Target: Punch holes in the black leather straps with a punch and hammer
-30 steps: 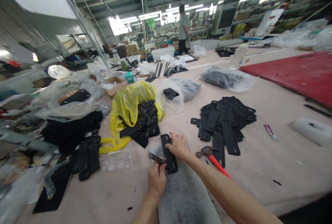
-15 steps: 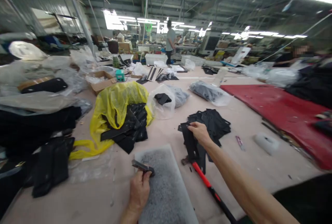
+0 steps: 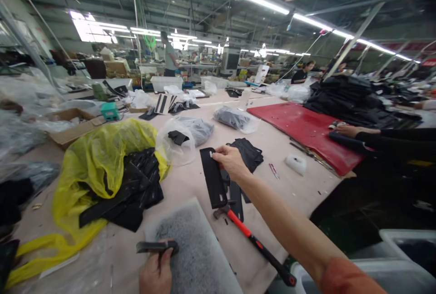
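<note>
My right hand (image 3: 231, 162) pinches the top end of a black flat strip (image 3: 213, 180) with slots near its ends. The strip hangs upright, its lower end by the head of a red-and-black hammer (image 3: 250, 237). Beyond that hand lies a pile of similar black pieces (image 3: 250, 153). In my left hand (image 3: 156, 271) is a dark bar-shaped metal tool (image 3: 151, 247), held over the left edge of a worn white cutting board (image 3: 197, 248). I cannot make out the tool's working end.
A yellow plastic bag (image 3: 98, 149) with black pieces spilling out lies left. Clear bags (image 3: 235, 118) sit farther back. A pink-handled cutter (image 3: 274, 171) and a white roll (image 3: 295, 164) lie right. A co-worker's hand (image 3: 350, 130) is over the red board (image 3: 306, 124).
My right hand has lifted the black strip away from the pile and brought it left, nearer the board. The view has swung right. My left hand still holds the metal tool.
</note>
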A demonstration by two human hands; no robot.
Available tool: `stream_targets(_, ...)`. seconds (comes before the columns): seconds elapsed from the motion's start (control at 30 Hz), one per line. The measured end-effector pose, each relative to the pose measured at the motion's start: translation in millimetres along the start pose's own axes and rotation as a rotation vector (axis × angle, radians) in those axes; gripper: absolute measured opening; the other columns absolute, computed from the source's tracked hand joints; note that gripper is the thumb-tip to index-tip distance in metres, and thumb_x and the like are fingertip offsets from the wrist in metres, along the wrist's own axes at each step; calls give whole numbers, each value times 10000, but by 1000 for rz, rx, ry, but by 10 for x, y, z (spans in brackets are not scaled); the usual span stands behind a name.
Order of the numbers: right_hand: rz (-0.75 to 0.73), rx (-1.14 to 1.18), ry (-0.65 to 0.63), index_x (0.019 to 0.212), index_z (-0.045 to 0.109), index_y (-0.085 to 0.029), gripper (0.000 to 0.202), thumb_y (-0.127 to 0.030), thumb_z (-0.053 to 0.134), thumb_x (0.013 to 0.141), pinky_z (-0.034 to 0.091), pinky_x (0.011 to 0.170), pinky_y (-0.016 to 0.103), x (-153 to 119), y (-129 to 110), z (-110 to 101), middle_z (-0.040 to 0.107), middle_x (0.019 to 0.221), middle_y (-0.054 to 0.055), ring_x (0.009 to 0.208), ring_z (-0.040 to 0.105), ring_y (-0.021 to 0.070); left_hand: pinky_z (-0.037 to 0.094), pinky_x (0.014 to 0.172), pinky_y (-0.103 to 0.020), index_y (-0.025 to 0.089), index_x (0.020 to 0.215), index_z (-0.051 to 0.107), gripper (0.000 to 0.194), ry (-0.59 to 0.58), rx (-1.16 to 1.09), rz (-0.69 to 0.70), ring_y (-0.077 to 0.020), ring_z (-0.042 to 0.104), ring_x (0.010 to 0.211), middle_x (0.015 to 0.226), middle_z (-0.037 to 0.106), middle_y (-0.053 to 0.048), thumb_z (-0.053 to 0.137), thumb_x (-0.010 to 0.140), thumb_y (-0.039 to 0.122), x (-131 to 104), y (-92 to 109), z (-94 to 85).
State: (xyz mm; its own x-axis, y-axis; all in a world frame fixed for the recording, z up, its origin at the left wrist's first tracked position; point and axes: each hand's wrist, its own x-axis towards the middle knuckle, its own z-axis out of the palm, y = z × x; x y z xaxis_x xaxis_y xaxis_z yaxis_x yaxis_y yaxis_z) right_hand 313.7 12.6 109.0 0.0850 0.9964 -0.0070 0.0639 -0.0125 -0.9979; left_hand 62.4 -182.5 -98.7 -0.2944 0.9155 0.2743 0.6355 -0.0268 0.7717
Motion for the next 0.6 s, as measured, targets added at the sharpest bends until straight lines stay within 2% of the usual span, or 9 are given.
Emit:
stream_targets(0.13,-21,65,-19,721,602,-182,200,-310,706,608,398,385,183,-48,-188,44,599,553,-52,467,542,102,603,776,-320,255,956,741,307,-43,35,-23,-256,733,900,956,778,-20,530,830,439,10,-22,-13)
stream_targets(0.3,-18,124,-25,715,597,-179,194,-288,715,606,387,379,171,-80,-281,-1,591,546,-60,459,531,92,599,766,-319,240,965,741,333,-60,71,-32,-259,734,897,965,777,-31,525,832,456,15,-66,-23)
stream_targets(0.5,-13,195,-23,693,597,-175,179,-270,719,602,353,365,165,-95,-226,-78,570,515,-67,436,498,82,597,677,-301,243,946,741,301,-24,119,7,-255,741,831,915,783,-29,537,830,432,35,5,-38)
stream_targets(0.6,4,260,-48,689,594,-175,186,-255,732,593,338,371,164,-102,-156,-72,568,509,-65,437,482,79,597,700,-322,240,965,730,314,5,147,6,-262,737,861,935,780,-37,511,858,438,22,68,-39)
